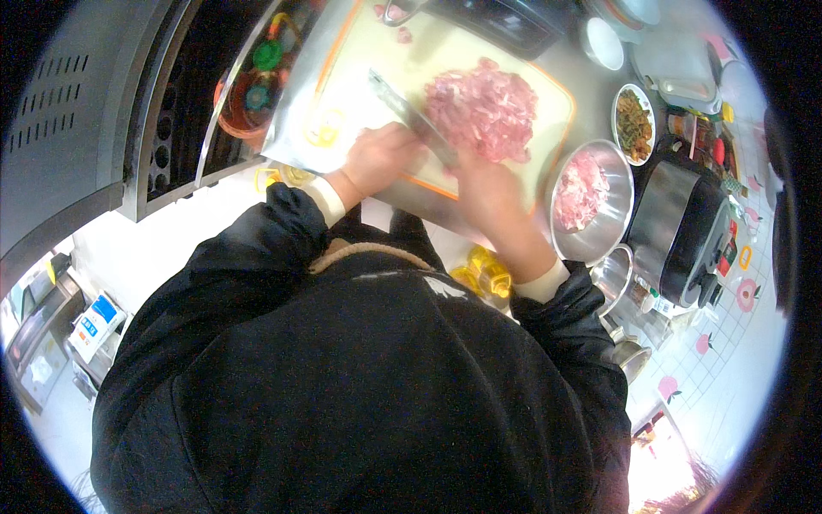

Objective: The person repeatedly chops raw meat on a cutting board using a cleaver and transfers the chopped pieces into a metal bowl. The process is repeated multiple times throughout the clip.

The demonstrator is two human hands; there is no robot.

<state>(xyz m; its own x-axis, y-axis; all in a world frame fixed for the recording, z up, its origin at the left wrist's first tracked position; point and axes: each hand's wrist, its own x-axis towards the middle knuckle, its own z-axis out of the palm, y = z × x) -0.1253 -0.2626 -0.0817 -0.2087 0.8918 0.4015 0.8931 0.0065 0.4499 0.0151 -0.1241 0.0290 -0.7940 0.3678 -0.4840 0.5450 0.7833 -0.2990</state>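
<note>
My right hand (491, 196), blurred, grips the near end of a kitchen knife (411, 112); its handle is hidden in my fingers. The blade slants away to the far left over a pale cutting board (552, 96) with an orange rim. Close beside the blade, my left hand (384, 157) has its fingers bent; whether they touch the metal cannot be made out. Just right of the knife lies a heap of cut raw pink meat (485, 106). A small meat scrap (404, 35) sits near the board's far edge.
To the right stand a steel bowl (620, 205) with more raw meat, a dish of chopped brown-green food (634, 125) and a black-and-silver electric cooker (681, 218). Yellow oil bottles (491, 273) are below the counter edge. A dark glossy object (514, 26) lies across the board's far side.
</note>
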